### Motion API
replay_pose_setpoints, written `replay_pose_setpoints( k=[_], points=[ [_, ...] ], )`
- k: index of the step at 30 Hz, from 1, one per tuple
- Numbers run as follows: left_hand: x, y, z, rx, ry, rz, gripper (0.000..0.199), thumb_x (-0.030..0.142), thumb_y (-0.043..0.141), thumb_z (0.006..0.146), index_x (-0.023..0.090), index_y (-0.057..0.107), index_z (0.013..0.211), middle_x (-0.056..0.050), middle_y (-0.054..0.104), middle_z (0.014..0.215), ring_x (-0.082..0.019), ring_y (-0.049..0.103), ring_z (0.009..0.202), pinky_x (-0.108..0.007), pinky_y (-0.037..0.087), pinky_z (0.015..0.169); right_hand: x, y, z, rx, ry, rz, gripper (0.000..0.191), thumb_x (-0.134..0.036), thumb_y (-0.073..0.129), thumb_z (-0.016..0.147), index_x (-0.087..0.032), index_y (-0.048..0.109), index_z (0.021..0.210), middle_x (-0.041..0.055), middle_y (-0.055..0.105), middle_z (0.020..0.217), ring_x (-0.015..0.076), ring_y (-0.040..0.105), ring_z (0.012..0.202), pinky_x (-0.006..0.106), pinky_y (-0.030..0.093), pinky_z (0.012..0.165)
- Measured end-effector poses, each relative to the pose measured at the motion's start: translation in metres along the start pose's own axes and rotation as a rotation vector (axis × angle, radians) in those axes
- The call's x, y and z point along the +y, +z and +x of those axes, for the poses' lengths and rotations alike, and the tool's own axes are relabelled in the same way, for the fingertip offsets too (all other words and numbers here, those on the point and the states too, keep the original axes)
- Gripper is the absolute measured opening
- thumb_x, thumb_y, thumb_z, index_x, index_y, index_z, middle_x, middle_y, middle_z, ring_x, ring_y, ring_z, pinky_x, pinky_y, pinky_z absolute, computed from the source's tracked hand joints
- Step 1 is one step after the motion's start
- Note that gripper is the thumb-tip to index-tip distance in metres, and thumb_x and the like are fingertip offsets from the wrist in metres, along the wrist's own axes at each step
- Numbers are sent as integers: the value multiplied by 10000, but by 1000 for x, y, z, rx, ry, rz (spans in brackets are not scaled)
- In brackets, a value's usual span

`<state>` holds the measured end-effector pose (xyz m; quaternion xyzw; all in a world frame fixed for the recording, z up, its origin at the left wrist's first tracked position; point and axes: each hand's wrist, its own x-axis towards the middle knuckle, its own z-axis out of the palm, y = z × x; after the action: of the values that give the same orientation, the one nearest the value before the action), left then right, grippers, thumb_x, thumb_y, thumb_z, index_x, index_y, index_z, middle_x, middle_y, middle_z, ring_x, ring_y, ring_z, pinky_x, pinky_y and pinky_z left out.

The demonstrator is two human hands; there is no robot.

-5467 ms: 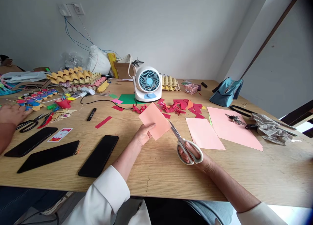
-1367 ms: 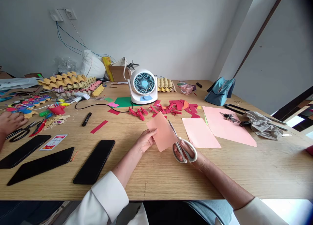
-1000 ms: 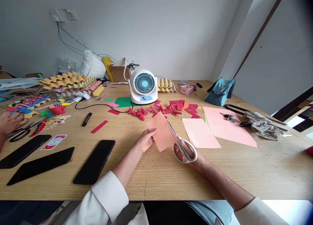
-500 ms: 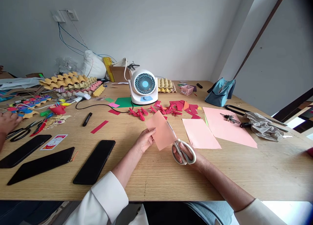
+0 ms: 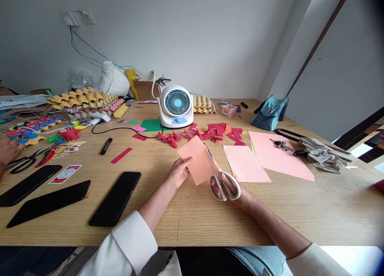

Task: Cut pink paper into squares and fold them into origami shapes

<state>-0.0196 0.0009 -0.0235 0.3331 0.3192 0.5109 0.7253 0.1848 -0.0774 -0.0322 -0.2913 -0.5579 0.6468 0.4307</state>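
Note:
My left hand pinches a peach-pink sheet of paper by its left edge, holding it tilted above the table. In my right hand is a pair of white-handled scissors, my fingers through the loops. The blades point up and away along the paper's right edge, with a narrow strip of paper showing to the right of them. To the right of the scissors lies a pink paper sheet on the table. Red folded paper pieces are scattered beyond the held sheet.
A white fan stands at the back centre. Three black phones, one of them a phone near my left forearm, lie at left. Larger pink paper bears keys; a blue bag sits behind. Another person's hand rests far left.
The scissors' blades have shifted slightly and now stand further over the paper's right edge, with a strip visible beside them. My left hand keeps its hold on the paper.

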Motion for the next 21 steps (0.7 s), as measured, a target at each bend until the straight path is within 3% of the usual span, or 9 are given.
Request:
replay_pose_setpoints(
  k=[10,18,21],
  points=[
    [-2,2,-2,-10,16,7,379,313,859,608,146,705,911,-72,740,913,-195,663,822,-296,475,747,-3,1,-1,-18,85,33,503,-625,402,917,-179,628,977,68,651,686,167,538,588,297,359,539],
    [1,2,-4,-78,-93,2,411,319,859,603,142,711,943,-99,738,983,-223,669,907,-310,493,782,-5,3,1,-60,-14,33,550,-688,367,892,-201,618,931,17,527,589,135,413,516,285,327,514],
    [3,2,-4,-50,-51,18,374,311,860,602,133,714,897,-87,743,921,-196,668,838,-289,488,751,-7,3,2,-89,-6,65,547,-690,389,882,-197,626,910,17,515,578,138,410,509,272,322,493]
  ],
)
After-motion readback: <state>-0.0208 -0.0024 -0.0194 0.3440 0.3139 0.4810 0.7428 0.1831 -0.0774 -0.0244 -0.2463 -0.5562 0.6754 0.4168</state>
